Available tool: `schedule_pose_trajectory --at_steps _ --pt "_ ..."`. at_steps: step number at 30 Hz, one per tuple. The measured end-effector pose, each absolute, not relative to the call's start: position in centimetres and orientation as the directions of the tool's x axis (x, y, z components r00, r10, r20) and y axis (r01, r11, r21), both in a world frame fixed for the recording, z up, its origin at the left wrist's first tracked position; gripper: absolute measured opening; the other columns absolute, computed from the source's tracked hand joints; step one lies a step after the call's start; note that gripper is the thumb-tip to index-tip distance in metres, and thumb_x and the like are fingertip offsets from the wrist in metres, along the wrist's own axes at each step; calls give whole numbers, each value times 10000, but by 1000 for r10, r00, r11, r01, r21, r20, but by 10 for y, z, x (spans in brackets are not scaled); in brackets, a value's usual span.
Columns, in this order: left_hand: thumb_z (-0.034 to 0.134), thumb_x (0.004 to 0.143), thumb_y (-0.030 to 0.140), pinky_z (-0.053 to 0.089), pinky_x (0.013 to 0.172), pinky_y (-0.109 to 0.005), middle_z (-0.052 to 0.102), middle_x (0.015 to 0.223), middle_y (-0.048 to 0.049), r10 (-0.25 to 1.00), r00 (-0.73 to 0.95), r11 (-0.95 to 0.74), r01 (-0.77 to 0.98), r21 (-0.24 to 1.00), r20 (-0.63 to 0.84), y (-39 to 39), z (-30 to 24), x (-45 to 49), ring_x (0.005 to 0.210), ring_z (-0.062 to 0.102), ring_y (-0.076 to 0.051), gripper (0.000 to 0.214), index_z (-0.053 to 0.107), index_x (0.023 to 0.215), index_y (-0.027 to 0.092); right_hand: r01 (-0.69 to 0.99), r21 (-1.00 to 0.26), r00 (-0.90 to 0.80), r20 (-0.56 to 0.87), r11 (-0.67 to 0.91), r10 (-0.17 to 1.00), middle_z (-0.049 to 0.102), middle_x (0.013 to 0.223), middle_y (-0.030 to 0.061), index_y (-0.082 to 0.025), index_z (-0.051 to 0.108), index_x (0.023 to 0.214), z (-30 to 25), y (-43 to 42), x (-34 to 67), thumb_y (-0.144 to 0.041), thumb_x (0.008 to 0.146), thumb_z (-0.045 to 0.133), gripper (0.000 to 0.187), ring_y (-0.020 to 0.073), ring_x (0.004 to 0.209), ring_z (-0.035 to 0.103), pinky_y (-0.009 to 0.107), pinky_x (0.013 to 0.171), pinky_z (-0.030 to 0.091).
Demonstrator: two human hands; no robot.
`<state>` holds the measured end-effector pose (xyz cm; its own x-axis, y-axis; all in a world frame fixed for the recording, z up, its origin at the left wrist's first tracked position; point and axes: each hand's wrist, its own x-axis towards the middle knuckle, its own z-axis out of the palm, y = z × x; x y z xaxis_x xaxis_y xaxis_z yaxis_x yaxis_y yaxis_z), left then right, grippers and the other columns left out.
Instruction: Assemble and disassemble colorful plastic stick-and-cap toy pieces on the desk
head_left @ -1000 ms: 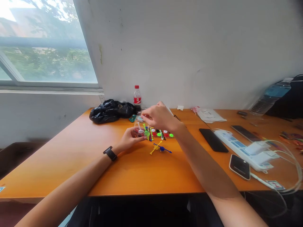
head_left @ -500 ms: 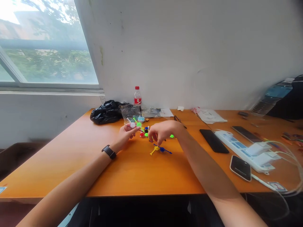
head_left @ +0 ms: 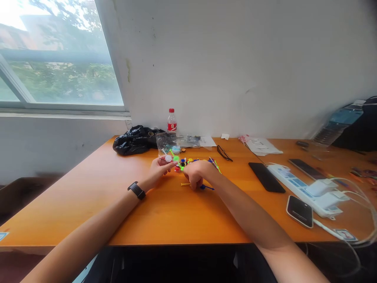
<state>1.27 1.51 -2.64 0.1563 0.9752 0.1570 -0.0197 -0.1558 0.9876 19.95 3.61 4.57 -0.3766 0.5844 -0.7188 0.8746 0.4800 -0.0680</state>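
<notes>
My left hand [head_left: 158,169], with a dark watch on the wrist, is closed on small plastic pieces: a white disc piece [head_left: 168,158] and a bright green disc piece [head_left: 176,158] with a thin stem. My right hand [head_left: 197,172] is lowered to the table with its fingers bent together on a yellow stick-like plastic piece [head_left: 185,184]; its fingertips are partly hidden. A blue arrow-shaped piece [head_left: 209,188] pokes out to the right from under that hand. Between and behind the hands lie several more coloured pieces, including a red one [head_left: 177,169].
Along the back stand a black plastic bag [head_left: 132,140], a red-capped bottle [head_left: 172,122] and a clear bag [head_left: 165,140]. Glasses [head_left: 224,153] lie behind my right hand. To the right are a black phone [head_left: 266,177], a white power strip [head_left: 294,184] and another phone [head_left: 299,211].
My right hand has come down and nearer onto the yellow piece, which has swung from slanting to nearly level. The left hand keeps its pieces, almost unmoved.
</notes>
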Motion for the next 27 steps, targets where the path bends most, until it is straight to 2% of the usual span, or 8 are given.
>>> schedule_pose_trajectory --at_steps 5,9,13,17,19,22,25,27 --pt "901 735 540 291 527 -231 545 647 27 967 186 -178 1 984 175 15 -27 13 584 433 -90 468 624 766 164 841 -222 -471 -749 493 467 751 720 36 -168 626 756 45 37 201 -207 676 802 196 261 791 782 294 665 560" --pt "892 752 538 283 521 -238 565 673 16 956 211 -212 14 977 204 14 -27 14 592 441 -91 446 665 758 154 805 -270 -522 -745 528 415 746 705 7 -178 595 774 47 39 200 -201 708 784 201 231 781 778 257 643 528" --pt "890 764 521 295 523 -237 623 714 4 953 211 -222 6 975 216 14 -26 14 593 468 -91 417 690 802 157 784 -331 -554 -754 525 354 726 694 -11 -180 588 802 45 44 199 -229 628 883 346 217 723 756 245 606 504" --pt "893 770 496 369 557 -231 675 756 -14 945 228 -231 -33 972 233 13 -25 14 628 542 -107 400 686 833 161 662 -601 -723 -670 447 171 713 708 -27 -191 574 880 59 43 209 -370 600 964 512 195 676 727 270 623 543" --pt "902 759 491 430 605 -240 701 790 -29 936 255 -234 -62 970 242 12 -26 15 681 606 -133 406 688 857 161 523 -760 -847 -515 385 133 740 795 -4 -187 598 954 75 39 219 -420 699 925 476 167 683 712 277 649 563" --pt "917 745 473 452 639 -246 712 819 -31 926 280 -246 -58 967 253 12 -30 17 705 631 -139 414 701 901 157 253 -886 -935 -121 389 333 748 915 29 -191 631 1086 102 32 234 -433 825 852 418 146 737 697 271 667 570" --pt "917 756 454 444 643 -242 697 817 -19 928 267 -263 -27 964 261 13 -36 19 694 619 -124 401 698 910 155 65 -847 -694 342 528 634 703 865 0 -219 624 1115 118 30 242 -417 860 827 382 140 755 679 276 701 589" --pt "911 768 448 452 662 -245 692 830 -20 921 279 -278 -11 960 270 15 -41 20 721 628 -130 391 687 894 153 32 -775 -443 555 631 704 672 840 -14 -234 619 1113 121 32 241 -433 852 830 390 143 740 669 294 714 607"
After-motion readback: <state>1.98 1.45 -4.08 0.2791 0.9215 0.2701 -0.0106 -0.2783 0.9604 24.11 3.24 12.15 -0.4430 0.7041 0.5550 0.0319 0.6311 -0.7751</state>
